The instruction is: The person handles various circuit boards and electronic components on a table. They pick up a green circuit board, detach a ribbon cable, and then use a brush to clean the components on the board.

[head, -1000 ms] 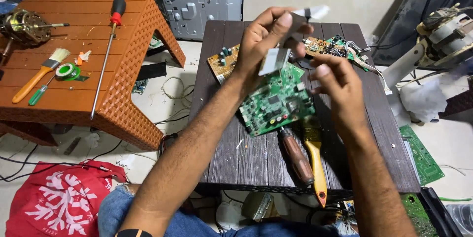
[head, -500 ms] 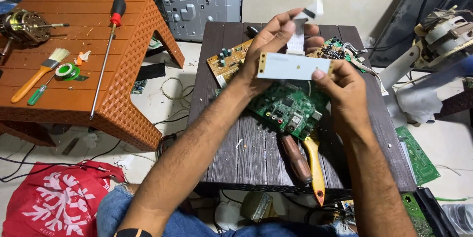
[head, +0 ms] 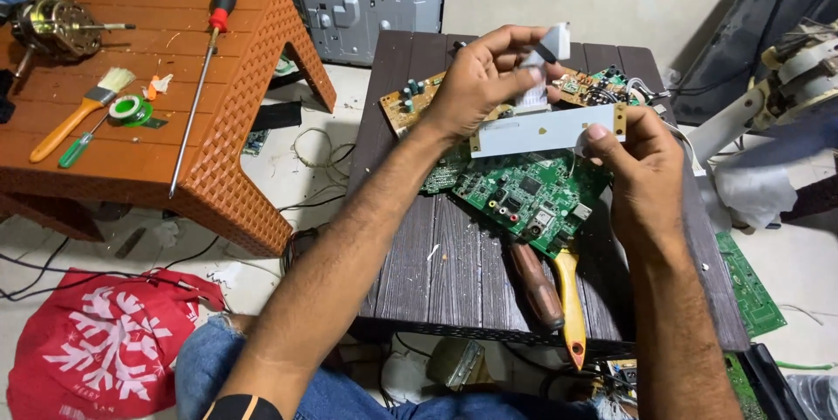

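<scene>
Narrow white strip board (head: 548, 129) held above the green circuit board (head: 528, 197) on the dark table (head: 436, 254), right hand (head: 642, 171) gripping one end, left hand (head: 480, 79) pinching its flat ribbon cable (head: 543, 58) (apparently not yet detached).

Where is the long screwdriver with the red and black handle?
The screwdriver lies on the orange table at the left of the head view, just right of the green tape roll.
</scene>
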